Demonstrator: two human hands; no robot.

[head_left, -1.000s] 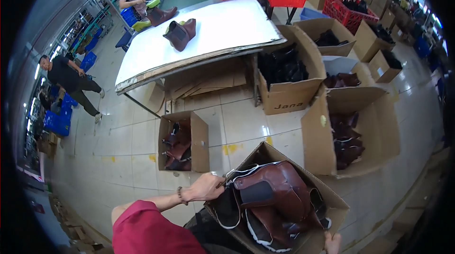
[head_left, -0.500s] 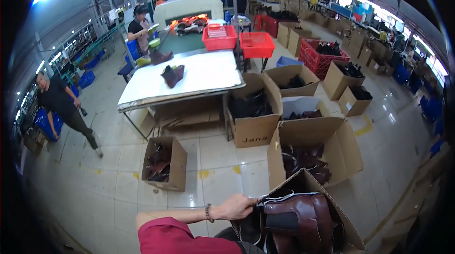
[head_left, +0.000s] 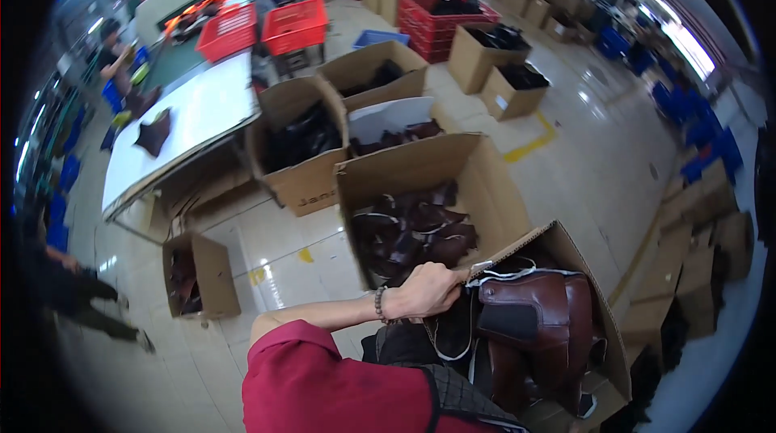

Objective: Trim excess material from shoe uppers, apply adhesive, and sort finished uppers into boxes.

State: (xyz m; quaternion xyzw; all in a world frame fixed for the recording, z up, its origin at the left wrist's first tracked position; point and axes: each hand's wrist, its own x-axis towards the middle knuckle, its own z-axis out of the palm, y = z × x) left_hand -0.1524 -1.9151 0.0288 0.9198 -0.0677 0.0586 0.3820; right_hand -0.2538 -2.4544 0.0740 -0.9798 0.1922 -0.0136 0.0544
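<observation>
At the near right, the left hand [head_left: 428,291] is grasping the rim of a box [head_left: 616,359] that is holding brown boots [head_left: 533,316]; the right hand is not showing, so I cannot tell its grip. Boots are crowding the opening and could be spilling if the rim is slipping or tearing. The carton [head_left: 493,182] just beyond could be catching the box's far corner.

The near carton [head_left: 612,376] is plain brown; the boot upper [head_left: 566,316] on top inside is glossy reddish-brown, with a black side panel [head_left: 508,321] and white cord [head_left: 529,274]. The sleeve [head_left: 323,384] is crimson, the quilted cloth [head_left: 471,392] dark grey with a diamond pattern, the bead bracelet [head_left: 379,304] brownish. The tabletop [head_left: 206,101] is white, the basket [head_left: 295,22] red.
</observation>
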